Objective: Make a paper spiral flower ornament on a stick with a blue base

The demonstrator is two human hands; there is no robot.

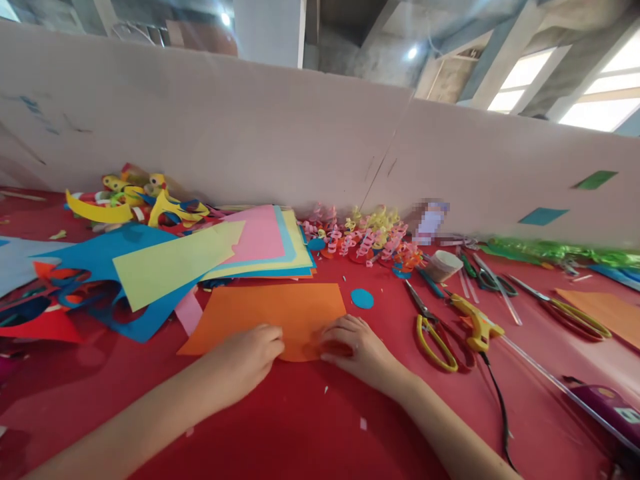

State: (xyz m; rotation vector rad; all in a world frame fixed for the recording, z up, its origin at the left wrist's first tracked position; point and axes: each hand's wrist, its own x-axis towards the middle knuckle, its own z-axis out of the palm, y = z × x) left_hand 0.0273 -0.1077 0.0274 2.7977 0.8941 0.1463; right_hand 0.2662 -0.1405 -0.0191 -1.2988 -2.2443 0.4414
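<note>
An orange paper sheet [265, 313] lies flat on the red table [300, 427] in front of me. My left hand [253, 357] rests on its near edge with the fingers curled, pinching the paper. My right hand [355, 347] is on the same edge just to the right, fingers bent and pressed onto the orange sheet. The two hands nearly touch. A small blue paper circle [362, 298] lies just beyond the right hand.
A stack of coloured sheets [210, 257] and cut scraps spreads to the left. Curled paper strips [365, 237] lie at the back by the partition wall. To the right are yellow-handled scissors [433, 330], a yellow glue gun [475, 323], more scissors [570, 310] and a tape roll [443, 265].
</note>
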